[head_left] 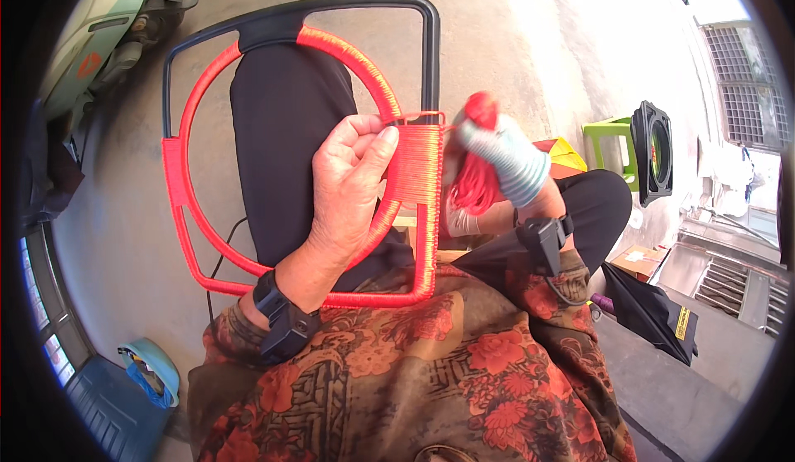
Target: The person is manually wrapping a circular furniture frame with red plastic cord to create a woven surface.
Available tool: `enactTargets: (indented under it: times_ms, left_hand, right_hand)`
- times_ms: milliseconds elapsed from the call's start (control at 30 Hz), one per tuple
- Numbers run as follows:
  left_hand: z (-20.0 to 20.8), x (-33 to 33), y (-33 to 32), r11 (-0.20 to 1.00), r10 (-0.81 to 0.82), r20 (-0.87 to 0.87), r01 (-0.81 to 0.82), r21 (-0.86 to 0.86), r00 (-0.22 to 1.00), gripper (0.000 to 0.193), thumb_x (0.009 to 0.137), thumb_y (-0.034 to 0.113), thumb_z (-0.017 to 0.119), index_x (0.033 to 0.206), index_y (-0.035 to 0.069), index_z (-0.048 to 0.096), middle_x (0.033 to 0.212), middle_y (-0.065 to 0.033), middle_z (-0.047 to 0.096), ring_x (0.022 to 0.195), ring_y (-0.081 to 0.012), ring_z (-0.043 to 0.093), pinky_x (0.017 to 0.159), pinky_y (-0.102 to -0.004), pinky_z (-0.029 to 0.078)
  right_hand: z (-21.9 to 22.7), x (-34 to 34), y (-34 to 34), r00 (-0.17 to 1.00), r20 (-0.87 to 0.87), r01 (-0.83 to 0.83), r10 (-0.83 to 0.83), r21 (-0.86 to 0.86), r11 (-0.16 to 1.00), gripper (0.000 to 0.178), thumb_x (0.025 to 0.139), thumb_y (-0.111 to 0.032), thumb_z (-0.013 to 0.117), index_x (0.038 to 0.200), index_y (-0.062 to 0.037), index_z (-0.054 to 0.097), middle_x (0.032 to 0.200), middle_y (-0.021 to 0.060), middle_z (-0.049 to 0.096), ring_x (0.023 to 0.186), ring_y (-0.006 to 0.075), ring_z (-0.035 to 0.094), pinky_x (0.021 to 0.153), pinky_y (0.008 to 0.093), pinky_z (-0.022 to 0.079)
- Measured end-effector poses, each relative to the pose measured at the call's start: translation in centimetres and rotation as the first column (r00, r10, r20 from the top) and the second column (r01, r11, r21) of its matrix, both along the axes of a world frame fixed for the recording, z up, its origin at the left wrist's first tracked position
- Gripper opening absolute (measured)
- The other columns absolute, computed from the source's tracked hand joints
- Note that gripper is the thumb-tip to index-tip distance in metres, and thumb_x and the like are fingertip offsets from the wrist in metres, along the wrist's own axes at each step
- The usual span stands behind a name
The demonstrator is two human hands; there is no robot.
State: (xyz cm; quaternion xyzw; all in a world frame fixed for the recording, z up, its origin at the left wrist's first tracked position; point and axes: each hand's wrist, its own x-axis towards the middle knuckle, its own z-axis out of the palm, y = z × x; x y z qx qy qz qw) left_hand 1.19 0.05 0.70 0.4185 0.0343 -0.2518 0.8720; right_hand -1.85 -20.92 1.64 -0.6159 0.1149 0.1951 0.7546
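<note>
A black frame (364, 0), squarish with a round ring inside, rests across my lap. Red cord (416, 164) is wound closely round much of its ring and outer bar, and in a wide band joining the two at the right; the far bar is bare black. My left hand (352, 172), bare, pinches at the upper end of this band with thumb and fingers. To the right of the frame, my right hand (509, 160) wears a pale glove and grips a looped bundle of red cord (476, 187). It is blurred by motion. A strand runs from the bundle over the bar.
A scooter (99, 40) stands at the far left. To the right are a green stool (609, 130) with a black round-holed frame (654, 151) against it, and a folded black umbrella (650, 313). A light-blue helmet-like shell (153, 368) lies at the lower left.
</note>
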Motion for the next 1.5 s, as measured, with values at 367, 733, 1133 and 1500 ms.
enactTargets:
  times_ms: [367, 733, 1133, 1500]
  left_hand:
    - [-0.2, 0.3, -0.3, 0.988, -0.09, 0.052, 0.083, 0.128, 0.995, 0.014, 0.094, 0.009, 0.058, 0.104, 0.002, 0.051, 0.092, -0.006, 0.067, 0.078, -0.0074, 0.064, 0.07, -0.0206, 0.052]
    - [2.1, 0.1, -0.3, 0.985, -0.169, 0.117, 0.163, 0.058, 0.979, 0.014, 0.094, 0.003, 0.056, 0.106, -0.004, 0.051, 0.095, -0.0097, 0.067, 0.084, -0.0102, 0.064, 0.075, -0.0232, 0.054]
    - [1.5, -0.9, -0.4, 0.942, -0.327, 0.074, 0.319, 0.109, 0.942, 0.019, 0.092, 0.004, 0.059, 0.109, 0.0, 0.052, 0.099, -0.0079, 0.066, 0.089, -0.0094, 0.063, 0.079, -0.0227, 0.052]
    - [-0.4, -0.2, -1.7, 0.959, -0.139, 0.072, 0.116, 0.257, 0.988, 0.019, 0.098, 0.016, 0.048, 0.11, 0.001, 0.054, 0.097, -0.0064, 0.064, 0.084, -0.0098, 0.063, 0.076, -0.0251, 0.051]
  right_hand:
    - [4.4, -1.6, 2.3, 0.948, 0.273, 0.147, -0.163, 0.078, 0.986, 0.021, 0.085, -0.019, 0.065, 0.081, -0.0083, 0.047, 0.055, 0.0015, 0.045, 0.046, 0.0149, 0.044, 0.046, 0.0291, 0.037]
    - [-2.9, -17.0, -34.9, 0.516, 0.246, 0.756, -0.821, 0.321, 0.571, 0.052, 0.09, -0.041, 0.059, 0.123, -0.0007, 0.052, 0.102, 0.013, 0.065, 0.093, 0.0288, 0.061, 0.087, 0.0441, 0.05]
    - [0.9, -17.3, -32.4, 0.474, 0.214, 0.798, -0.854, 0.305, 0.519, 0.046, 0.09, -0.037, 0.06, 0.121, -0.0045, 0.053, 0.11, 0.0119, 0.063, 0.104, 0.0292, 0.059, 0.092, 0.0474, 0.047]
    - [7.9, -5.2, -6.5, 0.944, -0.064, -0.278, 0.325, -0.689, 0.67, 0.043, 0.074, -0.025, 0.071, 0.108, -0.0001, 0.062, 0.09, 0.0122, 0.066, 0.08, 0.0219, 0.066, 0.073, 0.0349, 0.051]
